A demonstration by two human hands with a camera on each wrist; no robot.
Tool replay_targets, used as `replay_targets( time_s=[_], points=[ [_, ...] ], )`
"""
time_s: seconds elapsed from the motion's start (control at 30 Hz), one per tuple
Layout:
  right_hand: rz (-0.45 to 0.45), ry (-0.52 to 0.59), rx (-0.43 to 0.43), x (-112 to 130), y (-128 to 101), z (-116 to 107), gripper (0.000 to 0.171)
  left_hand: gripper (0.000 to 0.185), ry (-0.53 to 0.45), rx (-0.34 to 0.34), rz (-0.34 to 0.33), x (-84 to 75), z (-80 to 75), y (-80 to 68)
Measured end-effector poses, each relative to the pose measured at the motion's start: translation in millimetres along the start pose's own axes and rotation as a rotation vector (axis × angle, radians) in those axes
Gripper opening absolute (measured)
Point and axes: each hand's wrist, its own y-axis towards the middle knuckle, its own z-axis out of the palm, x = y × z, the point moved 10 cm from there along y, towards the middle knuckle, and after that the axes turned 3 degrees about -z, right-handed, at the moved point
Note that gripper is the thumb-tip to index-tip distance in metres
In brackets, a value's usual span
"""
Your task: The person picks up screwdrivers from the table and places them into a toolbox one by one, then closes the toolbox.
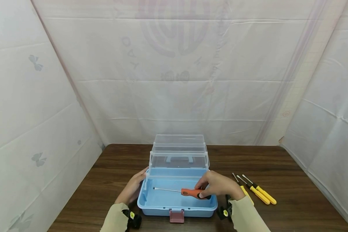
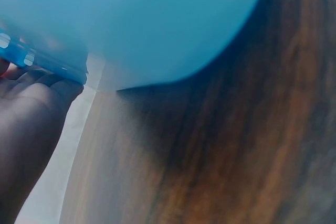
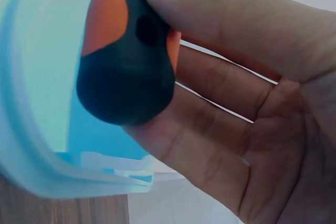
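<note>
From the head camera, at lower centre, the right hand (image 1: 218, 185) pinches one orange-and-black screwdriver (image 1: 188, 192) over the one open blue toolbox (image 1: 150, 201), the left hand (image 1: 132, 188) lies against its left wall, and three yellow screwdrivers (image 1: 256, 190) lie at lower right on the table (image 1: 293, 180). The left wrist view shows the box's blue underside at upper left with fingers (image 2: 31, 108) touching it; I cannot tell how they grip. The right wrist view shows thumb and fingers (image 3: 220, 124) clamped round the handle's black end at upper left.

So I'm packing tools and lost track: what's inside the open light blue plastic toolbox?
Only the orange-and-black-handled screwdriver, held over the light blue plastic toolbox by the right hand. The corner under that hand is hidden.
</note>
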Motion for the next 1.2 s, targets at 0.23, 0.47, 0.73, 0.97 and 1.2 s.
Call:
replay_targets(
  time_s=[0.23, 0.47, 0.73, 0.97, 1.2],
  points=[
    [-0.015, 0.006, 0.022, 1.8, 3.0, 11.0, 0.018, 0.053, 0.003, -0.004, -0.001, -0.4, 0.2, -0.6],
    [-0.003, -0.002, 0.041, 0.0, 3.8, 19.9, 0.016, 0.053, 0.007, -0.006, -0.008, -1.1, 0.4, -1.0],
    [0.028, -0.056, 0.058, -5.3, 7.1, 27.9, 0.014, 0.054, 0.012, -0.001, -0.005, -1.0, 0.4, -2.0],
    [0.047, -0.084, 0.072, -8.7, 8.2, 32.4, 0.012, 0.054, 0.009, 0.001, -0.002, -0.3, -0.2, -1.1],
    [0.053, -0.124, 0.076, -9.5, 10.7, 36.8, 0.013, 0.054, 0.01, 0.001, -0.004, 0.3, -0.7, -0.2]
  ],
)
